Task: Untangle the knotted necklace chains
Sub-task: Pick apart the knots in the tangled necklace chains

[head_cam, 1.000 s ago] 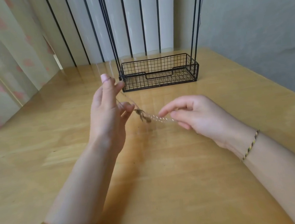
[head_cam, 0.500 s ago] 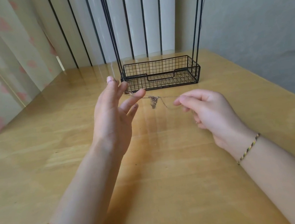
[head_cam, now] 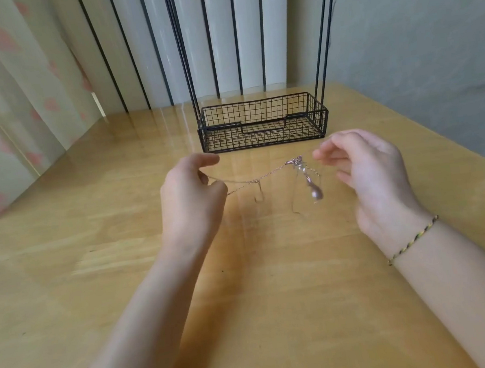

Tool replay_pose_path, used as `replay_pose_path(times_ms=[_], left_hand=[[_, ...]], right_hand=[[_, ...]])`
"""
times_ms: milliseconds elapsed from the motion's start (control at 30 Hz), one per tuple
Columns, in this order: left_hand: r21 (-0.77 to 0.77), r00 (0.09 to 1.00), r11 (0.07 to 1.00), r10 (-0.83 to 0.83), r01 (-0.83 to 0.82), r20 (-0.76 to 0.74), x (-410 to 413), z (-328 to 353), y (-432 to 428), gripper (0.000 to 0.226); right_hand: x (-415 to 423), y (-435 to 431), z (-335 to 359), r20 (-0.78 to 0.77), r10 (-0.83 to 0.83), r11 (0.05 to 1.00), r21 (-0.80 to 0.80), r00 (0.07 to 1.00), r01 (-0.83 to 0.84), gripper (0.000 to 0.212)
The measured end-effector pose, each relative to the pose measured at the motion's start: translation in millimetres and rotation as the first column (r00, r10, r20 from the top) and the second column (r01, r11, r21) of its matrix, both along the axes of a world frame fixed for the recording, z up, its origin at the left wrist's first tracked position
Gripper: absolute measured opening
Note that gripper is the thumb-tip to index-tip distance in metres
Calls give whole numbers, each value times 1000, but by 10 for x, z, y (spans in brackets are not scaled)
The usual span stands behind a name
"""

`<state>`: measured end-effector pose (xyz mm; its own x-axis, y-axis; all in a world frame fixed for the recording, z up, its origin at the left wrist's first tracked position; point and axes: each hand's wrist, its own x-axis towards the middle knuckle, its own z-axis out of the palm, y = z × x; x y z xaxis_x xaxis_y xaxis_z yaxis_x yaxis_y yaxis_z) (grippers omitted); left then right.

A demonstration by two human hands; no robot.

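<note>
A thin rose-gold necklace chain point(head_cam: 264, 176) stretches in the air between both hands above the wooden table point(head_cam: 93, 261). Near its right end is a small tangle point(head_cam: 294, 161), from which a pendant point(head_cam: 314, 190) and a loose loop of chain hang down. A short bit of chain also dangles near the middle. My left hand point(head_cam: 190, 199) has curled fingers and pinches the chain's left end. My right hand point(head_cam: 364, 176) holds the right end at its fingertips, next to the tangle.
A black wire basket point(head_cam: 263, 122) stands on the table just behind the hands, with tall black rods rising from its corners. Curtains hang at the left, a wall stands at the right. A bangle is on my left wrist, a cord bracelet on my right.
The hands have drawn apart, so the chain is stretched longer. My left hand's fingers have curled in. The tangle with its pendant has slid toward the right hand.
</note>
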<state>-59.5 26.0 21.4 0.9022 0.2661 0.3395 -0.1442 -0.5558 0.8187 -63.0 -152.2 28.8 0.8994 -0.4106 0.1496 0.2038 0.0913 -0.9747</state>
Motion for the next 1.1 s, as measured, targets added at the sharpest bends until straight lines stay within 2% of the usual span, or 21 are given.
replay_pose_path(times_ms=[33, 100, 133, 200, 267, 367, 467, 567, 633, 733, 800, 867, 967, 1000, 1033, 1100], left_hand=[[93, 1000, 996, 12, -13, 5, -7, -15, 1, 33], [164, 1000, 986, 24, -22, -12, -25, -29, 6, 14], [144, 999, 989, 20, -15, -39, -25, -28, 11, 19], [-86, 991, 996, -36, 25, -127, -17, 2, 6, 43], [-392, 965, 917, -163, 71, -207, -24, 54, 1, 57], [-659, 927, 739, -331, 139, -176, -39, 89, 9, 61], [-787, 911, 588, -404, 187, -85, -16, 81, 43, 63], [-881, 907, 441, -419, 172, -33, -4, 94, 58, 62], [-910, 910, 383, -415, 160, -15, -18, 114, 38, 62], [-915, 915, 369, -403, 165, 3, -40, 134, 3, 60], [-912, 921, 373, -390, 172, 14, -44, 140, 9, 60], [-903, 925, 386, -379, 188, 30, -38, 142, 24, 59], [-875, 920, 428, -389, 224, 45, -38, 145, 37, 64], [-861, 921, 451, -387, 236, 49, -42, 144, 45, 65], [-841, 923, 482, -382, 247, 52, -45, 147, 53, 65], [-784, 926, 560, -376, 267, 47, -53, 151, 55, 63]], right_hand=[[-2, 5, 5, -1, 20, 999, 48, 1000, -20, 23], [-2, 14, 6, -14, 63, 988, 141, 998, -61, 22], [2, 18, -1, -21, 89, 978, 190, 996, -83, 22], [0, 23, -12, -47, 132, 964, 240, 990, -117, 22], [-8, 21, -18, -95, 141, 980, 154, 985, -125, 23], [-39, 25, -11, -166, 124, 981, -128, 978, -146, 18], [-92, 28, 16, -172, 134, 936, -300, 976, -182, 11], [-109, 29, 19, -194, 162, 910, -350, 967, -223, 8], [-97, 35, 1, -216, 170, 897, -370, 961, -242, 8], [-74, 20, -17, -231, 168, 884, -395, 958, -250, 10], [-64, 0, -24, -222, 139, 852, -469, 965, -231, 13], [-51, -18, -45, -230, 41, 746, -640, 972, -182, 19], [-58, -16, -62, -243, -150, 457, -877, 958, -151, 21], [-56, -21, -68, -223, -182, 409, -903, 958, -132, 19], [-50, -28, -70, -203, -202, 395, -912, 958, -110, 18], [-36, -54, -65, -176, -215, 430, -900, 961, -69, 21]])
